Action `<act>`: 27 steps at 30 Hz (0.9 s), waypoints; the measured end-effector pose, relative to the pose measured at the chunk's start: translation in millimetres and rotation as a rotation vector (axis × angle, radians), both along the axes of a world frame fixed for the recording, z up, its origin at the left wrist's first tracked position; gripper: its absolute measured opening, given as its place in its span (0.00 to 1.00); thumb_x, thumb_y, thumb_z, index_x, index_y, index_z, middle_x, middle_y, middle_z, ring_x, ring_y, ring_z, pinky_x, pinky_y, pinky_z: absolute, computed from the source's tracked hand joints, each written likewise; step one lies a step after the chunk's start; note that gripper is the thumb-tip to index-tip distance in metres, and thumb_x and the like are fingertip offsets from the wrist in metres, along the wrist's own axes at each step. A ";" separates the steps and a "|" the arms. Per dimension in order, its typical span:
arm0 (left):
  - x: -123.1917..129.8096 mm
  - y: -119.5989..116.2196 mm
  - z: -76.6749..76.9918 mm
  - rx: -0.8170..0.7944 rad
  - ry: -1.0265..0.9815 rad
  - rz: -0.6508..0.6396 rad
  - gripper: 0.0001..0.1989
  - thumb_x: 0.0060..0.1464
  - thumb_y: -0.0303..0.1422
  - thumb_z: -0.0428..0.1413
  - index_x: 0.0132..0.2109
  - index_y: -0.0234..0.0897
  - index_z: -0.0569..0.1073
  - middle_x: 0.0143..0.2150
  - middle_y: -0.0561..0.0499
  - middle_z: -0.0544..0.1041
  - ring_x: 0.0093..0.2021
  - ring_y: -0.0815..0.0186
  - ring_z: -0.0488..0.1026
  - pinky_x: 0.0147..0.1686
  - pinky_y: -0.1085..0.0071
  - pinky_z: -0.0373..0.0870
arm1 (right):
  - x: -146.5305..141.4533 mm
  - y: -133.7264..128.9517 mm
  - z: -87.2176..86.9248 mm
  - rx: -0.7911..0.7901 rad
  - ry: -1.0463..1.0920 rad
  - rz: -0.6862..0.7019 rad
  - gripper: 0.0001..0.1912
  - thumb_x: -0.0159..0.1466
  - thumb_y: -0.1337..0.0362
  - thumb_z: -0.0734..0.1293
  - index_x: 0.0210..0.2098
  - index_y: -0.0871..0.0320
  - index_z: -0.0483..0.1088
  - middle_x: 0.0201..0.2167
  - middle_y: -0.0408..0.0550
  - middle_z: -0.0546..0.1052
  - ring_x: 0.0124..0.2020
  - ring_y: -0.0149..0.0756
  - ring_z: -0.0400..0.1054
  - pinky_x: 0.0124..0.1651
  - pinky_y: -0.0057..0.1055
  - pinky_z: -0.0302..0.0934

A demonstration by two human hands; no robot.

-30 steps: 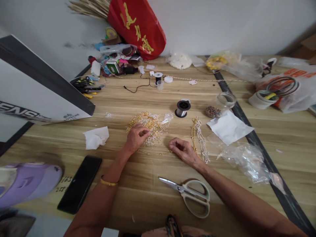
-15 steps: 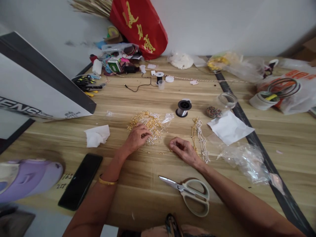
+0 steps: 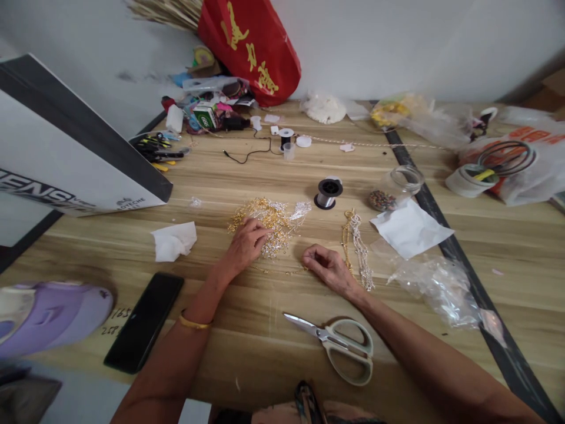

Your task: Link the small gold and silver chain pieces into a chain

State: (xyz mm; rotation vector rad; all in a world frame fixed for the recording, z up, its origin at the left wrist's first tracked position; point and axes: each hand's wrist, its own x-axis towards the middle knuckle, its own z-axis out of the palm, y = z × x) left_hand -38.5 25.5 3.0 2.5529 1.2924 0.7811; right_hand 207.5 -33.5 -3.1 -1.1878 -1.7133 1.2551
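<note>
My left hand rests at the near left side of a tangled pile of gold and silver beaded strands. Its thumb and forefinger are pinched together; whatever lies between them is too small to make out. A thin gold chain runs along the table from below my left hand to my right hand. The curled fingers of my right hand close on that chain's right end. Just right of this hand lie a gold chain and several silver beaded strands.
Scissors lie in front, blades pointing left. A wire spool stands behind the pile, with a glass jar of beads to its right. A phone, a crumpled tissue and a large box are on the left.
My left thumb and forefinger have drawn together, and that hand has shifted slightly over the pile. My right hand has stayed in place on the gold chain.
</note>
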 end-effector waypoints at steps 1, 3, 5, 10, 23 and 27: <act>0.0 0.0 0.5 0.002 0.001 0.002 0.14 0.57 0.25 0.50 0.46 0.38 0.76 0.38 0.47 0.70 0.42 0.63 0.65 0.49 0.61 0.63 | 0.0 0.0 0.0 0.002 0.000 0.001 0.14 0.63 0.55 0.62 0.31 0.60 0.66 0.23 0.42 0.65 0.25 0.28 0.56 0.28 0.26 0.51; 0.5 -0.7 0.8 0.003 0.002 -0.011 0.15 0.57 0.24 0.49 0.46 0.39 0.77 0.38 0.47 0.69 0.42 0.63 0.65 0.49 0.61 0.63 | 0.1 -0.1 0.4 0.002 -0.001 0.006 0.14 0.63 0.55 0.62 0.31 0.60 0.66 0.23 0.42 0.64 0.25 0.28 0.55 0.28 0.26 0.50; 1.1 -1.4 0.0 -0.004 0.015 -0.037 0.15 0.57 0.23 0.49 0.46 0.40 0.77 0.38 0.47 0.69 0.43 0.63 0.65 0.50 0.60 0.62 | 0.0 -0.2 1.1 0.002 -0.001 0.008 0.14 0.63 0.55 0.62 0.31 0.60 0.66 0.23 0.42 0.64 0.25 0.28 0.56 0.27 0.26 0.51; -0.6 -0.6 -4.9 0.008 0.063 -0.030 0.15 0.56 0.23 0.50 0.44 0.40 0.77 0.39 0.47 0.69 0.43 0.62 0.65 0.51 0.58 0.62 | -0.5 -0.6 1.9 0.004 -0.009 -0.009 0.14 0.63 0.54 0.62 0.31 0.60 0.66 0.23 0.41 0.64 0.24 0.28 0.55 0.27 0.26 0.51; 2.9 -2.4 -1.8 0.016 0.016 -0.024 0.14 0.55 0.22 0.50 0.40 0.39 0.79 0.37 0.47 0.69 0.43 0.63 0.65 0.50 0.60 0.63 | -0.4 -0.2 -1.2 -0.004 0.023 0.004 0.13 0.63 0.56 0.62 0.31 0.60 0.66 0.23 0.42 0.65 0.25 0.28 0.56 0.28 0.26 0.51; 4.7 -2.8 0.5 0.017 0.013 -0.006 0.09 0.55 0.25 0.52 0.35 0.37 0.78 0.37 0.47 0.69 0.44 0.62 0.65 0.51 0.61 0.63 | -0.7 -0.3 -0.5 0.000 0.022 -0.002 0.13 0.63 0.55 0.62 0.30 0.59 0.65 0.23 0.41 0.64 0.25 0.29 0.56 0.28 0.27 0.51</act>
